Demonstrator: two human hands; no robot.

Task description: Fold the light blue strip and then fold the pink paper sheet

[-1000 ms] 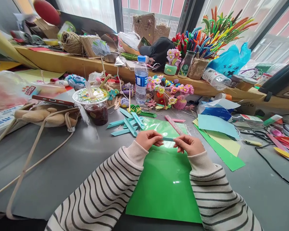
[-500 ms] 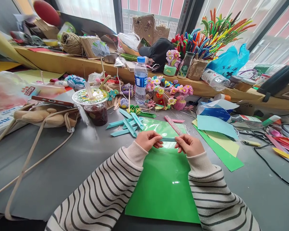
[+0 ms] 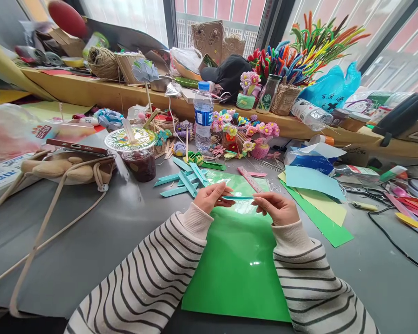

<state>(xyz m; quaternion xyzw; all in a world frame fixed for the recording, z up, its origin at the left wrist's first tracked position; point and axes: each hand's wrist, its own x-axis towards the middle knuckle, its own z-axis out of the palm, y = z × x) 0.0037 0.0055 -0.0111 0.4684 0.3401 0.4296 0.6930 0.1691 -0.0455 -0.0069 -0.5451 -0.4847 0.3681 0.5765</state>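
A narrow folded strip of light-blue paper (image 3: 239,198) is stretched level between my two hands. My left hand (image 3: 213,196) pinches its left end, with the thumb raised on top. At the other end, the thumb and fingers of my right hand (image 3: 277,207) are closed on the strip. Beneath both hands lies a shiny green sheet (image 3: 237,269). Several folded light-blue paper pieces (image 3: 186,180) are heaped just beyond my left hand. Behind the strip, a pink patterned ruler (image 3: 250,180) rests across the top of the green sheet.
A lidded cup of dark drink (image 3: 139,160) and a water bottle (image 3: 204,121) stand at the back. To the left is a beige bag (image 3: 66,170) with a phone (image 3: 77,147) on it. Coloured paper sheets (image 3: 315,183), scissors (image 3: 372,195) and a black cable (image 3: 393,236) lie right.
My left thumb has lifted and the fingers of that hand have straightened somewhat. The strip has tipped, so it looks thinner and sits slightly higher. My right hand has shifted slightly right.
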